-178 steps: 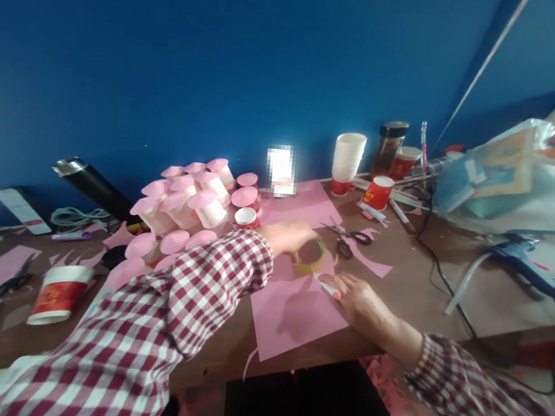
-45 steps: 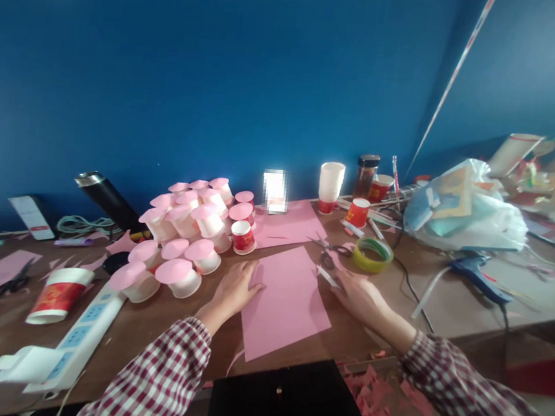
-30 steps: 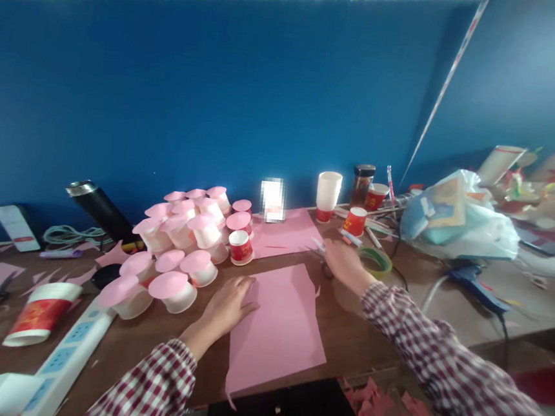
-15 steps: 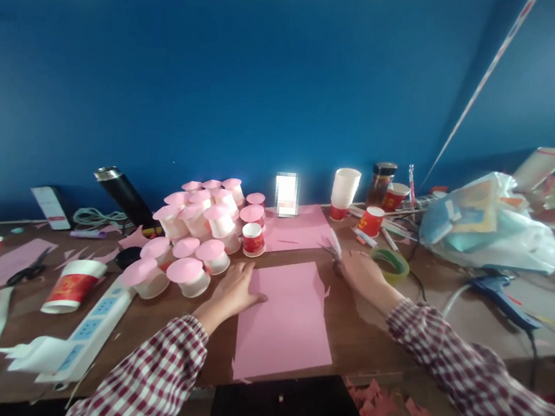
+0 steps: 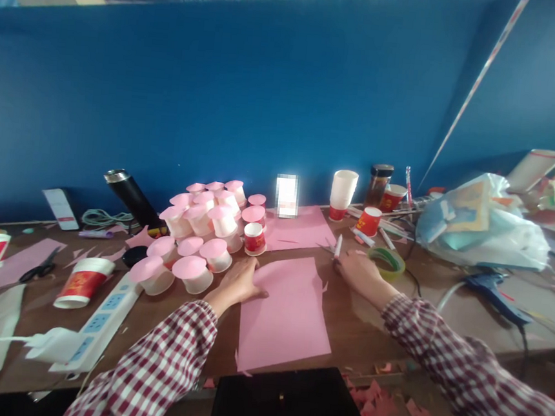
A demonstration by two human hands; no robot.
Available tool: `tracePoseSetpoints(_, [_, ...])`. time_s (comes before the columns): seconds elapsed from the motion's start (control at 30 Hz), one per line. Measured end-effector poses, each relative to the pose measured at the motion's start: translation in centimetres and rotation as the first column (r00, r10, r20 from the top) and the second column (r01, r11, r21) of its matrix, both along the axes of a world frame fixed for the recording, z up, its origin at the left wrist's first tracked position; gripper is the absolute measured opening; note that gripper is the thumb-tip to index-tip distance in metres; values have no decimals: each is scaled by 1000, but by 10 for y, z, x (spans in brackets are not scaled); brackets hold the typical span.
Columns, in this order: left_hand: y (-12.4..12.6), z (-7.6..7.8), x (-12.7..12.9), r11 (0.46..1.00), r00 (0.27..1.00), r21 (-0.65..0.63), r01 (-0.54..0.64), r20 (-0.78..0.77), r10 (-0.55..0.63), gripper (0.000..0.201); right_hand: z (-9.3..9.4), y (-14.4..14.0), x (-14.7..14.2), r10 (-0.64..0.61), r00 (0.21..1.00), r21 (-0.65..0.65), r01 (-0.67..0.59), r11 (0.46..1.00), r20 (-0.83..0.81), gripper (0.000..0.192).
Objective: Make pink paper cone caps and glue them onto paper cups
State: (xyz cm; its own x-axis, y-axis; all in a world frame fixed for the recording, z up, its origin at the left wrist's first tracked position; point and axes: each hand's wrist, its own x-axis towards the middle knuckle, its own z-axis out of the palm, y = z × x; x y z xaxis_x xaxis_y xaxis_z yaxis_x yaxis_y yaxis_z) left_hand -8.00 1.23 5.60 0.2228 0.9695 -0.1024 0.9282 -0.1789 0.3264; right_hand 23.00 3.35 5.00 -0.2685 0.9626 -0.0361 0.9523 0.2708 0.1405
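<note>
Blue wall, brown wooden counter | flat pink paper sheet, long axis near-far, between hands | left hand flat, fingers spread, on its left edge | right hand closed around white marker pen, off far-right corner, beside green tape roll

My left hand lies flat with its fingers spread on the left edge of a pink sheet of paper, pressing it to the table. The sheet is a plain rectangle lying flat, its near edge just short of the table's front edge, with small jagged nicks along its right side. My right hand rests off the sheet's far right corner, fingers closed around a white pen that points away from me towards the table's back edge.
</note>
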Motion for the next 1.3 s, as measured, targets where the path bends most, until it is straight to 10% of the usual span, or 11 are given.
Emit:
tracePoseSetpoints(0.37, [-13, -18, -1, 987, 822, 97, -127, 567, 49, 78, 11, 2, -7, -204, 966, -50, 199, 979, -161, 32])
tracePoseSetpoints(0.67, [-20, -26, -24, 971, 780, -52, -234, 586, 220, 79, 29, 6, 14, -164, 885, -130, 118, 984, -436, 27])
tracePoseSetpoints(0.83, [-22, -19, -21, 977, 817, -81, -199, 537, 211, 42, 21, 3, 12, -208, 790, -99, 186, 978, -577, 22])
tracePoseSetpoints(1.0, [-22, -14, -16, 976, 830, -77, -204, 516, 214, 21, 17, -1, 11, -278, 607, -134, 272, 953, -745, 18])
tracePoseSetpoints(1.3, [-12, -28, -18, 947, 563, -56, -316, 792, 235, 32, 18, -9, 5, -407, 62, -390, 184, 902, -911, 22])
